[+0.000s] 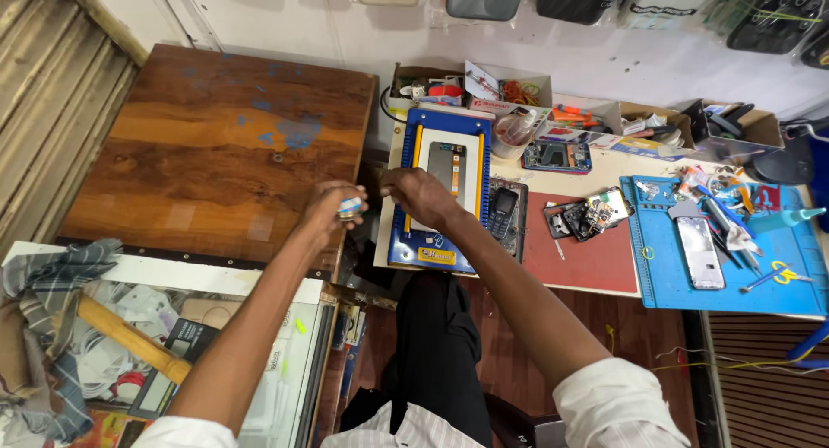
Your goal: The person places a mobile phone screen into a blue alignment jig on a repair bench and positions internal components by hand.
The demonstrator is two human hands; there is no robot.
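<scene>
- The left hand (pixel 332 208) was curled tight around a small roll (pixel 350 208) (white and blue, maybe tape, too small to be sure). The roll sat in its fingertips, held up in the air just left of the blue machine (pixel 440 184).
- The right hand (pixel 420 196) lay on the left part of the blue machine, next to the phone (pixel 447 168) that lay flat on its white middle. Its fingers were bent down, but I could not tell if they pinched anything or only pressed.
- The roll was just beside the right hand, with a small gap between them. The two hands did not touch.
- What could go wrong: the roll was held only by the fingertips, over the dark gap between the blue machine and the brown table (pixel 220 146). I think a loose pinch could let it drop into that gap, where it would be hard to find.
- The right hand was close to the phone, so a bump could push the phone crooked on the blue machine.
- To the right of the blue machine lay a small black phone (pixel 503 212), a red mat (pixel 579 258) with phone parts, and a blue mat (pixel 734 279) full of tools.
</scene>
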